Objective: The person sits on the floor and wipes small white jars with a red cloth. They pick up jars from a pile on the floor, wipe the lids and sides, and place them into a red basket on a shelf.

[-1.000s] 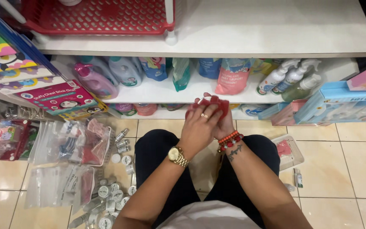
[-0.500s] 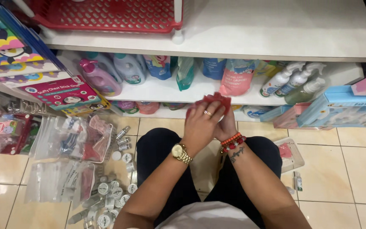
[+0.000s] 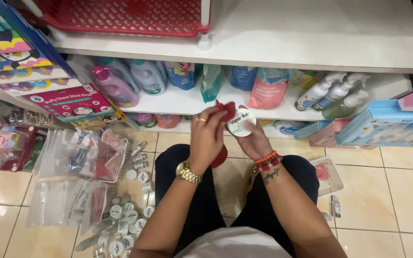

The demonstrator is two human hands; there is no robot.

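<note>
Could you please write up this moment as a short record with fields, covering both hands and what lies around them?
Right hand: holds a small round jar, white lid facing the camera.
Left hand: pinches a red cloth at the jar's edge.
Floor, left: small jars and clear zip bags on tile.
Shelf: white; bottles and refill pouches on the level below.
Posture: seated, dark trousers.

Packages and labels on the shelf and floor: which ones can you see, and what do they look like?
Round jar: in the right hand, white lid label with green print.
Red cloth: at the left hand.
Pink box: left, flat, cartoon faces.
Pink pouch: lower shelf.
Blue box: right.
Small white-capped jars: floor, left.
</note>
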